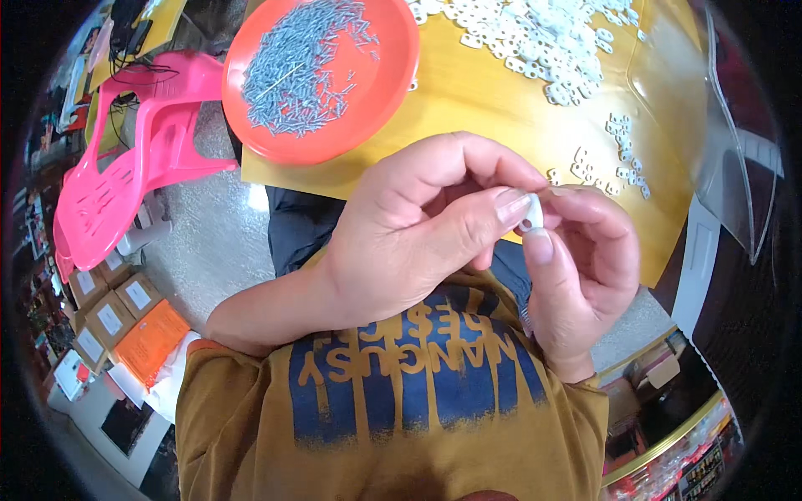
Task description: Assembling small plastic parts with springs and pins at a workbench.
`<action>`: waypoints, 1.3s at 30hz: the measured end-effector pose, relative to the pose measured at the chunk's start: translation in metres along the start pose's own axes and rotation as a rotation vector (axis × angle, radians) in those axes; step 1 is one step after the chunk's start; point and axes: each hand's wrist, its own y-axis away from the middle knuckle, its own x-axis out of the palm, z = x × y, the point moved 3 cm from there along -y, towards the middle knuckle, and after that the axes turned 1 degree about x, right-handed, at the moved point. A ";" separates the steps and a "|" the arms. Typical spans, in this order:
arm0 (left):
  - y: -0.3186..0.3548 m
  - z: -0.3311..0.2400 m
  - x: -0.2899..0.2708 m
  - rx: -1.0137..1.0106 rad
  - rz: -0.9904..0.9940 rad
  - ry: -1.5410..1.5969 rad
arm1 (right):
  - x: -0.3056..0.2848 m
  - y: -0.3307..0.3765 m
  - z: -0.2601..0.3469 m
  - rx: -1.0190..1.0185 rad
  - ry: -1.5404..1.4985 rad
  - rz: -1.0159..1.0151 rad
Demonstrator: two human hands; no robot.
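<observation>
In front of my chest, both hands meet at a small white plastic piece with a hole (531, 219). My left hand (409, 230) is closed, pinching it between thumb and fingertips. From the other side my right hand (589, 267) grips it too, the thumb pressed on its lower edge. Whether a nail sits in the piece is hidden by the fingers. Beyond my hands, a red round plate (380, 92) holds a heap of grey metal nails or screws (292, 75). A large pile of similar white pieces (543, 50) lies on the yellow tabletop (501, 113).
Several scattered pieces (622, 138) lie near the table's right side. A pink plastic chair (159, 134) stands on the left, with cardboard boxes (113, 309) and an orange package (152, 338) below it. A clear plastic sheet (731, 142) hangs at the right.
</observation>
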 end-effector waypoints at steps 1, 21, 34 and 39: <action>0.003 -0.002 -0.003 0.014 0.020 -0.026 | 0.003 0.000 0.000 0.021 -0.057 0.007; 0.039 -0.002 -0.067 -0.058 0.108 -0.196 | 0.055 -0.010 -0.010 0.163 0.245 0.279; 0.044 0.015 -0.092 -0.031 0.155 -0.381 | 0.105 -0.101 -0.038 -0.427 1.055 0.565; 0.039 0.016 -0.097 -0.014 0.211 -0.306 | 0.114 -0.109 -0.049 -0.439 1.169 0.622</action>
